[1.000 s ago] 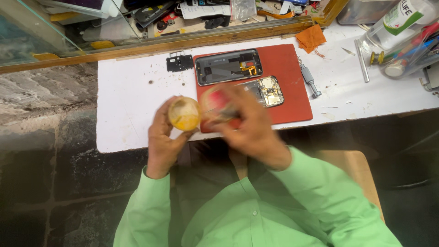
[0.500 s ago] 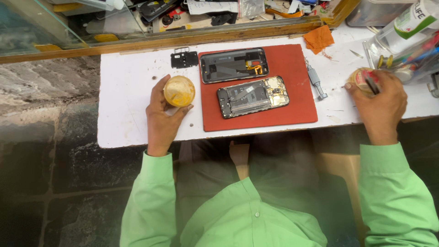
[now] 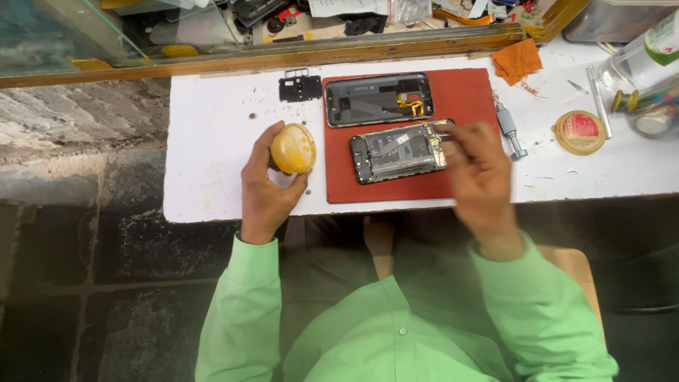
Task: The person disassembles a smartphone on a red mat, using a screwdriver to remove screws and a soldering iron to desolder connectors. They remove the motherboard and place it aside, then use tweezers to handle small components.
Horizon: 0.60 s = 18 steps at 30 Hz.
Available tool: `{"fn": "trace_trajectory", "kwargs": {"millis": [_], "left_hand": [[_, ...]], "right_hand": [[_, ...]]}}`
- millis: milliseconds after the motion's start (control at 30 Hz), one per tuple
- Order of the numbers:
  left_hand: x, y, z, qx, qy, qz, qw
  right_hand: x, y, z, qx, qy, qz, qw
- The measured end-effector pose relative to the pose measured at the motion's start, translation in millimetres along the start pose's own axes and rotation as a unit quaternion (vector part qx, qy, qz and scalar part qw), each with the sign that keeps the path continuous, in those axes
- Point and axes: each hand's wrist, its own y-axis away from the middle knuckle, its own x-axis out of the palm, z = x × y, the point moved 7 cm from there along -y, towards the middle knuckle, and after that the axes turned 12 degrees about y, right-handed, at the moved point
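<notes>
My left hand [image 3: 265, 187] grips the round yellow lid [image 3: 293, 148], at 9 o'clock off the red mat [image 3: 467, 95]. My right hand [image 3: 475, 166], blurred, sits at the opened phone [image 3: 397, 151]'s 3 o'clock end; grip unclear. Bare white surface [image 3: 212, 141] lies left.

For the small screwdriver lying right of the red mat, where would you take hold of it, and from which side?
Grip the screwdriver across its thicker knurled handle at the far end, coming from above with fingers either side. It lies flat on the white table, tip toward the person, free of the red mat, so both long sides look clear. The right hand is nearest.
</notes>
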Motion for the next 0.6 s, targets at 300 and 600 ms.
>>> {"fn": "trace_trajectory", "kwargs": {"millis": [300, 600], "left_hand": [[1, 4, -2, 0.034, -0.006, 0.008, 0.999], [3, 3, -3, 0.028, -0.003, 0.014, 1.0]], "right_hand": [[77, -9, 68, -0.208, 0.238, -0.025, 0.948], [92, -14, 71, -0.259, 0.287, -0.035, 0.922]]}}
